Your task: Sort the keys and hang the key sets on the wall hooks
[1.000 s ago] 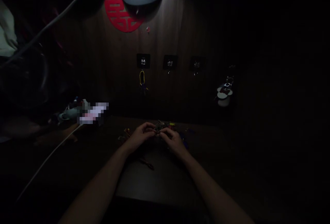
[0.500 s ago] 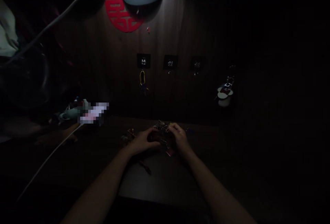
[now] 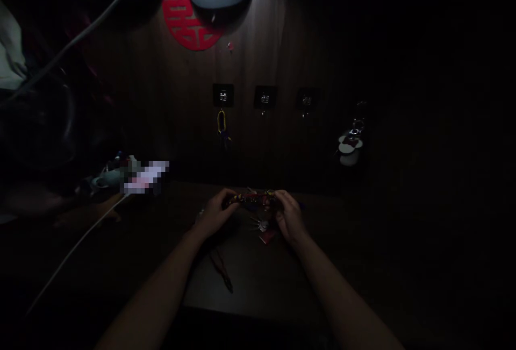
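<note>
Currently, a dark chain-like strand [image 3: 252, 199] stretches between left hand [image 3: 216, 213] and right hand [image 3: 289, 218], left end pinched by the former, right end gripped by the latter. Keys [image 3: 263, 226] and red tag [image 3: 266, 238] just nearer, left of right hand; attachment unclear.

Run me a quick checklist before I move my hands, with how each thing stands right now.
1. Left hand on the dark strand: ok, its thumb and fingers appear to hold one end.
2. Right hand on the strand's other end: ok, as far as the dimness shows.
3. Silvery key-like pieces and red tag separate from the strand: cannot tell; they show just below it.
4. Pliers-like tool away from both hands: ok, it lies on the tabletop, nearer the left forearm.
5. Light on the work: not ok, the area between the hands is very dark.
</note>
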`<state>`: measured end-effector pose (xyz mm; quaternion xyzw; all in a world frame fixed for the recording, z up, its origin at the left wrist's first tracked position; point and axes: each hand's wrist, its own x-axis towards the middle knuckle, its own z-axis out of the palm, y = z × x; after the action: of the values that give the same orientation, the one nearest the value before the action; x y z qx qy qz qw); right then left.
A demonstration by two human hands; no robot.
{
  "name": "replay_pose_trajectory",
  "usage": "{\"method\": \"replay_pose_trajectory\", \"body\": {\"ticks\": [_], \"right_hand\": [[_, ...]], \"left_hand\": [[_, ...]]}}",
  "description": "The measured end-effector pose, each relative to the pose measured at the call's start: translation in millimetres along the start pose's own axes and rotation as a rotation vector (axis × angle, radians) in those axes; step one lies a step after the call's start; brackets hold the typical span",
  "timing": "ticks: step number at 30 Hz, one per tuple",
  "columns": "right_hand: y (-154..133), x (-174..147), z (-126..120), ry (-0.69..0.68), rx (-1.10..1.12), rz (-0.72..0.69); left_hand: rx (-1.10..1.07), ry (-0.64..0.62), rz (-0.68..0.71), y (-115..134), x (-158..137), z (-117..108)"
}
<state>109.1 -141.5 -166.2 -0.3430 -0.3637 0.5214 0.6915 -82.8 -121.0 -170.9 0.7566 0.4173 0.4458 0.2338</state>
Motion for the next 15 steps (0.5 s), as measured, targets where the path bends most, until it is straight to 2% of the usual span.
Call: {"method": "replay_pose_trajectory", "body": {"ticks": [4, 9, 12, 15], "right_hand": [[0.2, -2.4, 2.6, -0.015, -0.052, 0.057], [4.8, -6.5, 4.9, -0.176, -0.131, 0.183], [13.4, -5.1, 4.6, -0.271, -0.237, 0.165], [21.0, -2.1, 4.0, -0.299, -0.379, 0.148]], "left_hand": [[-0.080, 0.062, -0.050, 5.2, 1.0, -2.9], [-0.162, 0.128, -0.111, 5.2, 3.4, -4.4], [-0.247, 0.169, -0.125, 1.8, 6.4, -3.4], [-0.370, 0.229, -0.153, 1.7, 9.6, -3.8]]}}
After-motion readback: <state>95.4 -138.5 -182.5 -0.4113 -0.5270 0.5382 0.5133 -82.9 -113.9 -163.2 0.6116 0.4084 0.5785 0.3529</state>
